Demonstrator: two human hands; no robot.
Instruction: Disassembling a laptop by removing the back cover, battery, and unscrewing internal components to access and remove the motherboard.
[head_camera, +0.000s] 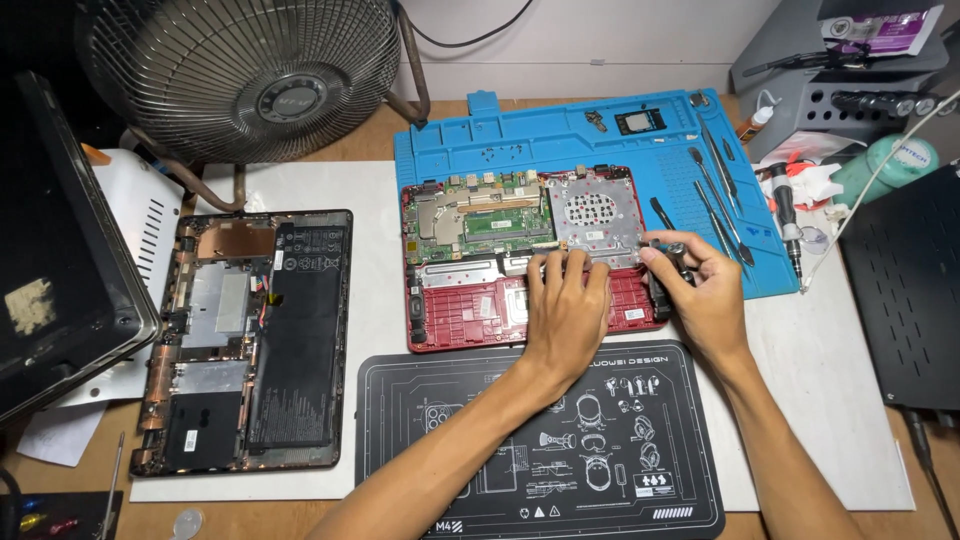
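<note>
Hands work inside the open red laptop (520, 255) on the blue mat (480, 150). Your left hand (567, 300) presses flat, fingers together; your right hand (700, 290) pinches a small black part (668, 262). Next, lift gently.

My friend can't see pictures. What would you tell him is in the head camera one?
Two hands work on an opened red laptop on a blue mat: the left hand rests flat on it, and the right hand pinches a small dark part at its right edge. A second opened laptop, a fan and metal tools sit nearby.
</note>
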